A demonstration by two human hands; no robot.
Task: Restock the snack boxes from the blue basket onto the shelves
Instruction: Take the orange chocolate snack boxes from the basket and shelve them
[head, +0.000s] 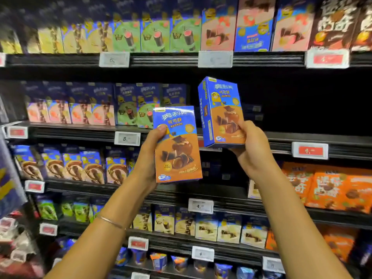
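Blue-and-orange cardboard up in both hands! The left hand [148, 158] grips the lower snack box [178, 146] by its left edge, thumb on the front and fingers curled out of sight behind. The right hand [252, 150] clamps the upper snack box [221, 111] at its bottom right corner, thumb across the face. That box is upright, leaning slightly, its base about level with the second shelf [281, 137] and a dark stretch of shelving behind it. The two boxes hang just beside each other; whether they touch, I cannot tell. Pink and green boxes [128, 109] line that shelf to the left, orange packs [330, 188] sit lower right, and a thin bracelet [111, 222] circles the left wrist.
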